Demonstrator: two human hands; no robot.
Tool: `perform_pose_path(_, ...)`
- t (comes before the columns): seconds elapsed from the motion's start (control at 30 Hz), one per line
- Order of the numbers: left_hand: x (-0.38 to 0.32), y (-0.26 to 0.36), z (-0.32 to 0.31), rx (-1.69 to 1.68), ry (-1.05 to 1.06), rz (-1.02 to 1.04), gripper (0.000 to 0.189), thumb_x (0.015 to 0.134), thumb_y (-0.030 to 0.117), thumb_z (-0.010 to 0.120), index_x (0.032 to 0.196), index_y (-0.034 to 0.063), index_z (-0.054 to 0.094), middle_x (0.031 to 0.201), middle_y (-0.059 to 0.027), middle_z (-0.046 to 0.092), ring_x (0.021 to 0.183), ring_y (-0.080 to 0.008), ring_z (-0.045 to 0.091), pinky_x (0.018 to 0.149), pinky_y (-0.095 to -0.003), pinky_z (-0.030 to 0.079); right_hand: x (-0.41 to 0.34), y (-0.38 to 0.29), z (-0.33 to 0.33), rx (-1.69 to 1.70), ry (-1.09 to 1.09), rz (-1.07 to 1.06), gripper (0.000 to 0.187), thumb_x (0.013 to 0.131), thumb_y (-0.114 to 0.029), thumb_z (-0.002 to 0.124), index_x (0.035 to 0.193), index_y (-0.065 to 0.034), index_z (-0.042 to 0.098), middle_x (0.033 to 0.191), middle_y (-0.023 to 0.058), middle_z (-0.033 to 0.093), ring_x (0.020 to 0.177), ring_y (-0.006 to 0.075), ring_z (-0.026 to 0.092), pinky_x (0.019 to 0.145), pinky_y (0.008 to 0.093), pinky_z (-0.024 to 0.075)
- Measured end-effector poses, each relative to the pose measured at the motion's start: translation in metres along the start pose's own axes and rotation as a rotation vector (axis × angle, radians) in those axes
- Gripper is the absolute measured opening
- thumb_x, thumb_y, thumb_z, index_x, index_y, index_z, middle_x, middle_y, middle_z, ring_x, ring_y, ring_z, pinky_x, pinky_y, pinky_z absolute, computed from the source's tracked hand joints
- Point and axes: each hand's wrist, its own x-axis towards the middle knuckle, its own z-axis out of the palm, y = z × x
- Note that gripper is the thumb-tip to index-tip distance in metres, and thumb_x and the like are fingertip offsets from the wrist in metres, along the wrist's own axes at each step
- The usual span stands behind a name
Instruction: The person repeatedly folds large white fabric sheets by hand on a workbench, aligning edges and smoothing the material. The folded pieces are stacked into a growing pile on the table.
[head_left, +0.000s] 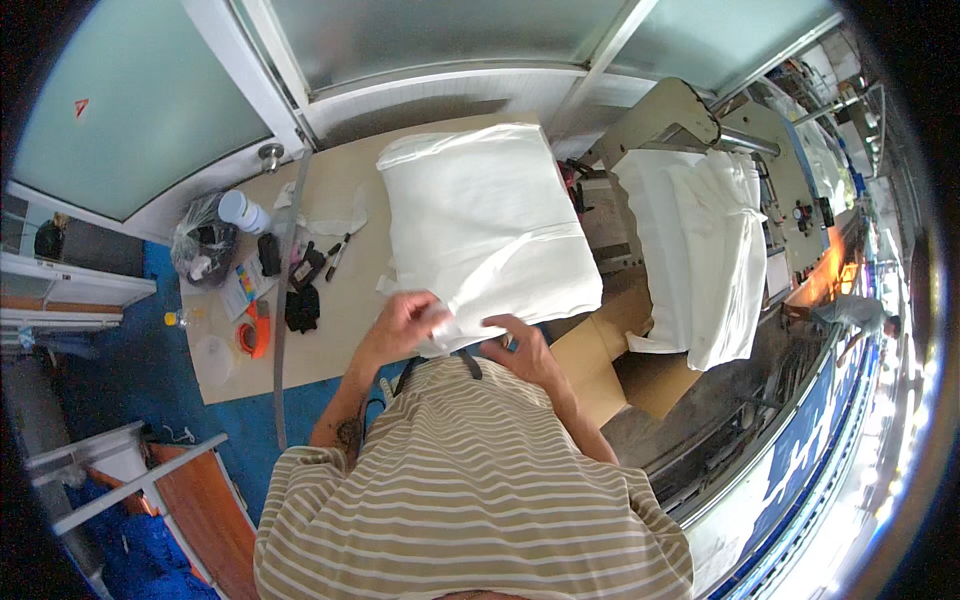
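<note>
A thick folded stack of white fabric (487, 210) lies on the work table in front of me. At its near left corner, my left hand (405, 326) pinches a small white scrap (444, 319), blurred, so I cannot tell whether it is loose or part of the stack. My right hand (529, 352) hovers at the stack's near edge, fingers apart and curved, holding nothing that I can see. A raised fold runs across the top of the pile towards the left hand.
On the table (337, 202) sit a marker (339, 257), an orange tape dispenser (255, 330), a white bottle (244, 212) and a long metal ruler (289, 300). More white fabric (697, 247) hangs over a machine at right, above a cardboard box (600, 367). A person (859, 315) stands far right.
</note>
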Motion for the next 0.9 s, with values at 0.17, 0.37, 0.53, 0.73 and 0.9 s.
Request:
perform_pose_path(0.17, -0.017, 0.043, 0.044, -0.212, -0.409, 0.124, 0.019, 0.094, 0.020, 0.076, 0.100, 0.0023, 0.075, 0.078, -0.0020, 0.070, 0.074, -0.0075, 0.060, 0.066, -0.0285, 0.049, -0.018, -0.023, 0.017, 0.895, -0.077, -0.301, 0.075, 0.099, -0.049, 0.065, 0.145, 0.0081, 0.046, 0.141, 0.0251, 0.057, 0.133, 0.0370, 0.054, 0.115, 0.0499, 0.0394)
perform_pose_path(0.37, -0.012, 0.041, 0.058, -0.131, -0.580, 0.341, 0.017, 0.091, 0.016, 0.079, 0.096, 0.0002, 0.074, 0.085, -0.0079, 0.072, 0.078, -0.0157, 0.065, 0.079, -0.0311, 0.051, -0.042, -0.024, -0.015, 1.234, 0.764, -0.182, 0.030, 0.106, -0.028, 0.055, 0.110, 0.0008, 0.061, 0.092, 0.0103, 0.064, 0.084, 0.0224, 0.062, 0.081, 0.0400, 0.0521)
perform_pose_path(0.53, -0.008, 0.013, 0.029, -0.694, -0.648, 0.350, 0.013, 0.088, 0.011, 0.080, 0.088, 0.0002, 0.074, 0.087, -0.0124, 0.075, 0.089, -0.0285, 0.072, 0.091, -0.0395, 0.053, -0.074, -0.022, -0.069, 1.393, 0.845, -0.387, 0.023, 0.108, -0.031, 0.052, 0.108, -0.0098, 0.061, 0.089, 0.0009, 0.062, 0.082, 0.0159, 0.062, 0.079, 0.0355, 0.0523)
perform_pose_path(0.73, 0.010, -0.011, -0.012, -1.389, -0.606, 0.516, 0.018, 0.089, 0.019, 0.078, 0.088, 0.0046, 0.066, 0.078, -0.0167, 0.073, 0.073, -0.0330, 0.072, 0.078, -0.0545, 0.058, -0.100, 0.005, -0.112, 1.244, 1.155, -0.158, 0.020, 0.107, -0.026, 0.054, 0.106, -0.0078, 0.063, 0.087, 0.0017, 0.062, 0.078, 0.0141, 0.061, 0.070, 0.0287, 0.0522)
perform_pose_path(0.9, 0.006, 0.017, 0.000, -1.275, -0.567, 0.209, 0.027, 0.090, 0.021, 0.078, 0.085, 0.0005, 0.061, 0.076, -0.0214, 0.071, 0.075, -0.0329, 0.074, 0.066, -0.0474, 0.059, -0.110, 0.034, -0.098, 1.112, 1.040, 0.064, 0.029, 0.108, -0.028, 0.055, 0.108, -0.0017, 0.065, 0.075, 0.0024, 0.056, 0.062, 0.0120, 0.049, 0.060, 0.0290, 0.0454)
